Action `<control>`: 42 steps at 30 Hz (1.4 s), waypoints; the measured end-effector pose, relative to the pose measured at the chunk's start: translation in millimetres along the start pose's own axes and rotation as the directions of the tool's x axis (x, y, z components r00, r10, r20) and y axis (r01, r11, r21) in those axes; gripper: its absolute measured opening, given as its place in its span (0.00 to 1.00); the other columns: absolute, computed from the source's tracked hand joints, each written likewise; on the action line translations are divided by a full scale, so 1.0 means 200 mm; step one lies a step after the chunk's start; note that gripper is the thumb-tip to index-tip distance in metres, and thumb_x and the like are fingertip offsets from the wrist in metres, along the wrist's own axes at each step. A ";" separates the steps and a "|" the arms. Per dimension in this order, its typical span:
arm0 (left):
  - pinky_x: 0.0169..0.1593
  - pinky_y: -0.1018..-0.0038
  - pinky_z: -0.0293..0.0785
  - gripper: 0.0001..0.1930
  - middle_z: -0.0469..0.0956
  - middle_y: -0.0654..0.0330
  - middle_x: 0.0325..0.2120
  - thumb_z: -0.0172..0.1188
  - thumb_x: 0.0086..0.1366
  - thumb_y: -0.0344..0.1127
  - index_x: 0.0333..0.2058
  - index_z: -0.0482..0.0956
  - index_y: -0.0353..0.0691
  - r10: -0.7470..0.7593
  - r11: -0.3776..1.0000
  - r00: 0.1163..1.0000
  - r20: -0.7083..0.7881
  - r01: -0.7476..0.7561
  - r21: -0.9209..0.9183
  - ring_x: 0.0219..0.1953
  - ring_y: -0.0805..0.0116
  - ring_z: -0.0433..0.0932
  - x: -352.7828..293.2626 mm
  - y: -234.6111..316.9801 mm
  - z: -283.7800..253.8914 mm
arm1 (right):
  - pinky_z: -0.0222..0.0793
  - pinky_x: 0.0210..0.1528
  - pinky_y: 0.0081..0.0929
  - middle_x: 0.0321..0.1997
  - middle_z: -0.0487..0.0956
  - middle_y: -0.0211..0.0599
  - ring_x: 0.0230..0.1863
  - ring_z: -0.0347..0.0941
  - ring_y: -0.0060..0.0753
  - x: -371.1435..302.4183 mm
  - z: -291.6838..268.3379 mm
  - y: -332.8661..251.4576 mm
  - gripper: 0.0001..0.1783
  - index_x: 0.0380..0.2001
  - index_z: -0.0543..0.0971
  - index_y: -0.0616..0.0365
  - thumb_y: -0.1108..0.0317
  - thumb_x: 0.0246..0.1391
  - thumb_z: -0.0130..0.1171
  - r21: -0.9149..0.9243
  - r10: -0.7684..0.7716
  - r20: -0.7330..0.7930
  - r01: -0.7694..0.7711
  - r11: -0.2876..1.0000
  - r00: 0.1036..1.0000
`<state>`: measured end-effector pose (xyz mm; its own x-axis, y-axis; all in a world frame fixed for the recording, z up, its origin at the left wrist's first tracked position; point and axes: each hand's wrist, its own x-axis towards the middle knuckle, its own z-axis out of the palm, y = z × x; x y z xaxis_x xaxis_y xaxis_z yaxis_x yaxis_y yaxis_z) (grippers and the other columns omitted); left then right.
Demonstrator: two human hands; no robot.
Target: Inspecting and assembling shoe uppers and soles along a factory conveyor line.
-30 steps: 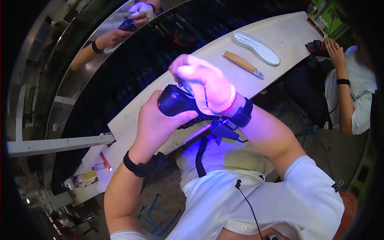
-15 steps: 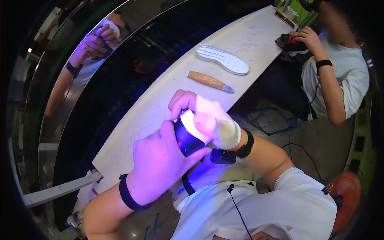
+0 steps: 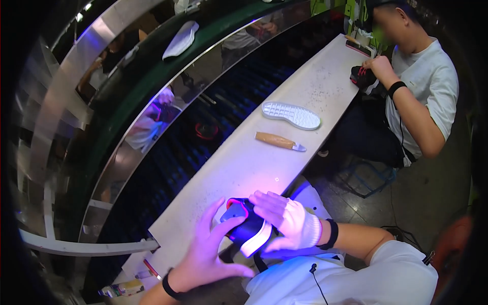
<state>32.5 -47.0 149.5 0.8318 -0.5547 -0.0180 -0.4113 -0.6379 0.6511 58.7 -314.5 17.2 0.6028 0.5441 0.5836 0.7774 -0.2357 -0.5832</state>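
Between my hands, over the near end of the white bench, is a black shoe (image 3: pixel 247 232) with a red-edged opening and a pale sole side lit violet. My left hand (image 3: pixel 206 249) grips it from the left, a finger across the opening and the thumb held away. My right hand (image 3: pixel 291 221), in a white fingerless glove, presses along its other side with nearly straight fingers. Farther up the bench lie a knife (image 3: pixel 278 141) with a tan wrapped handle and, beyond it, a loose white shoe sole (image 3: pixel 291 115), tread up.
The narrow white bench (image 3: pixel 213 178) runs away to the right beside a metal-edged conveyor (image 3: pixel 152 76) carrying another sole (image 3: pixel 181 39). On the right sits a co-worker (image 3: pixel 417 96) holding a dark shoe (image 3: pixel 362 77). A bottle (image 3: pixel 122 288) and a red pen-like stick (image 3: pixel 152 269) lie lower left.
The shoe has turned, so its red-edged opening now shows. My left hand's fingers have spread; my right hand has flattened along the shoe. The view has shifted, showing more of the conveyor.
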 end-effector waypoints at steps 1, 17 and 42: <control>0.76 0.51 0.60 0.50 0.52 0.37 0.76 0.86 0.48 0.59 0.65 0.74 0.40 -0.218 0.762 0.973 -0.077 0.120 -0.636 0.78 0.41 0.56 -0.12 -0.04 0.15 | 0.59 0.79 0.56 0.75 0.69 0.65 0.76 0.67 0.65 0.00 0.06 0.02 0.54 0.72 0.67 0.70 0.39 0.56 0.69 -0.118 0.009 -0.019 -0.011 0.993 1.000; 0.64 0.71 0.69 0.19 0.76 0.58 0.56 0.68 0.72 0.35 0.58 0.77 0.36 0.480 0.832 0.090 -0.872 0.268 0.486 0.56 0.68 0.76 -0.22 0.06 -0.94 | 0.76 0.54 0.48 0.48 0.86 0.50 0.49 0.81 0.55 0.25 0.08 0.63 0.22 0.47 0.85 0.62 0.51 0.66 0.62 -0.044 0.344 -0.312 -0.376 0.926 0.886; 0.80 0.53 0.52 0.37 0.65 0.41 0.73 0.67 0.63 0.32 0.71 0.68 0.35 0.551 0.462 0.666 -0.503 0.259 0.848 0.77 0.43 0.61 0.82 -0.50 -1.28 | 0.77 0.53 0.47 0.40 0.86 0.43 0.45 0.82 0.51 0.23 0.11 0.66 0.10 0.34 0.84 0.57 0.62 0.59 0.70 -0.201 0.246 -0.322 -0.320 0.926 0.914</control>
<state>306.0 62.2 276.4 0.5149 -0.4517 0.7286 -0.2905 -0.8916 -0.3475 185.3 -303.2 -46.6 0.8004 0.1800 0.5719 0.5628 -0.5545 -0.6131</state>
